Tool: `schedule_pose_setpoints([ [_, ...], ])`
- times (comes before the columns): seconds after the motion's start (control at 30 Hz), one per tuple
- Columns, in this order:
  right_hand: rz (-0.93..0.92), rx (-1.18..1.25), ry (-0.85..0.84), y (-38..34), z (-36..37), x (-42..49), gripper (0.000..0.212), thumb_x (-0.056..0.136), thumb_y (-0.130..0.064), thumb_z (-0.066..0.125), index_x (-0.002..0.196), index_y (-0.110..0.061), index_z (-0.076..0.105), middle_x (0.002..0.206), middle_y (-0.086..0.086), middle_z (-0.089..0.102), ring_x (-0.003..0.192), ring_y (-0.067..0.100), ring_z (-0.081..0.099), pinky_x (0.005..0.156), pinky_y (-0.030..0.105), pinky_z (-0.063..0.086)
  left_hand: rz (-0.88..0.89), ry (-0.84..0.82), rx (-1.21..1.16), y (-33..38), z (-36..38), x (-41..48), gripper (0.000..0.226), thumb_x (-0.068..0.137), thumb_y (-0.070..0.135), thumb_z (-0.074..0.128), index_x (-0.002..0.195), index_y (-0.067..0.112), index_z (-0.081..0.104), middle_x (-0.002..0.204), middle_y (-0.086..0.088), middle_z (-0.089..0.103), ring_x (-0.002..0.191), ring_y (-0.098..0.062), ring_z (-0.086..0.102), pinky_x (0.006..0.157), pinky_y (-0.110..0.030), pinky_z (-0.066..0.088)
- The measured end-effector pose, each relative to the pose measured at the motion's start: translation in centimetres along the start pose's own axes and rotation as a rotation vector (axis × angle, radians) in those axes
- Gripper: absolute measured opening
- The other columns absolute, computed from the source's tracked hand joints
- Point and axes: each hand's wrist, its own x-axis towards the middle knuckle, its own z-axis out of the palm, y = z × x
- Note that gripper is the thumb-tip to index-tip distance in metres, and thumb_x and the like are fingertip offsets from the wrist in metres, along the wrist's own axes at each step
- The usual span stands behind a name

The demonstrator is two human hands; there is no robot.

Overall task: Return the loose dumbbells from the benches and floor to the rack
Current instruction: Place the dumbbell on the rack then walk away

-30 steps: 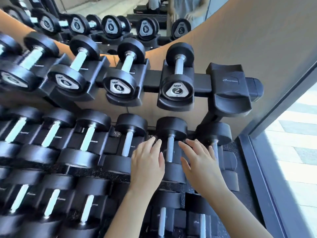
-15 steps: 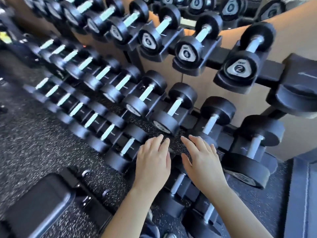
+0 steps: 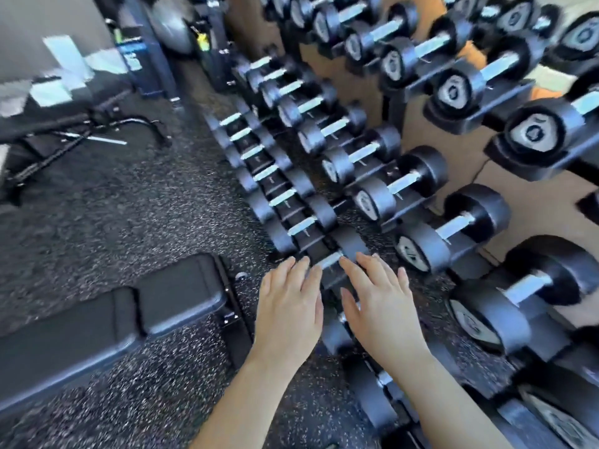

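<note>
Both bare forearms are reaching forward over the lowest row of the rack [image 3: 393, 102]. The left grip [image 3: 288, 306] is lying wide open, palm down, fingers straight and a little spread, and it is holding nothing. The right grip [image 3: 379, 303] is lying just beside it, equally open, fingers straight, also holding nothing. Between the two sets of fingertips the silver handle of one low dumbbell [image 3: 329, 261] is showing, and the dark head of the next dumbbell [image 3: 335, 335] is peeking out between the two wrists. Whether either grip is touching a weight or hanging just above it I cannot tell, since motion is smearing the picture.

The other dumbbells are sitting in the rack's black cradles in three rows, one above another, running from the near right to the far left, each with round black heads and a bright handle. Those in the middle row [image 3: 402, 183] and the top row [image 3: 460, 82] are showing pale labels on their near ends, too blurred to read. A wooden panel [image 3: 460, 157] is standing behind the rack.

Left of the left grip, a black padded bench [image 3: 181, 286] is standing on the speckled rubber floor [image 3: 113, 205], its end near the lowest row. Farther off at the upper left, another black metal-framed machine [image 3: 64, 124] is standing well apart from the rack
</note>
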Motion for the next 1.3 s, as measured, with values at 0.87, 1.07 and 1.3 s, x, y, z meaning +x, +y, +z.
schedule_pose_setpoints([
  [0.87,-0.735,0.168,-0.244,-45.6,11.2,-11.2,0.045,0.076,-0.018,0.071,0.12,-0.015,0.06,0.12,0.012,0.062,0.117,0.034,0.055,0.093,0.062,0.04,-0.811,0.215,0.189,-32.4,-14.9,-34.5,0.037,0.071,0.014,0.072,0.106,0.005,0.063,0.113,-0.015,0.065,0.108,-0.035,0.057,0.09,-0.054,0.044],
  [1.07,-0.926,0.212,-0.326,-53.3,14.0,-12.0,0.044,0.079,-0.018,0.066,0.122,-0.015,0.057,0.123,0.012,0.06,0.12,0.034,0.052,0.096,0.062,0.036,-1.012,0.266,0.213,-36.6,-15.9,-38.1,0.038,0.069,0.012,0.074,0.105,0.005,0.065,0.11,-0.015,0.066,0.106,-0.034,0.059,0.089,-0.054,0.044],
  [1.3,-1.096,0.28,-0.412,-62.8,18.9,-9.7,0.043,0.079,-0.014,0.067,0.121,-0.012,0.057,0.123,0.015,0.059,0.119,0.037,0.052,0.094,0.065,0.036,-1.207,0.32,0.28,-45.3,-16.6,-40.4,0.038,0.07,0.01,0.071,0.107,0.007,0.064,0.112,-0.014,0.065,0.108,-0.034,0.058,0.091,-0.054,0.042],
])
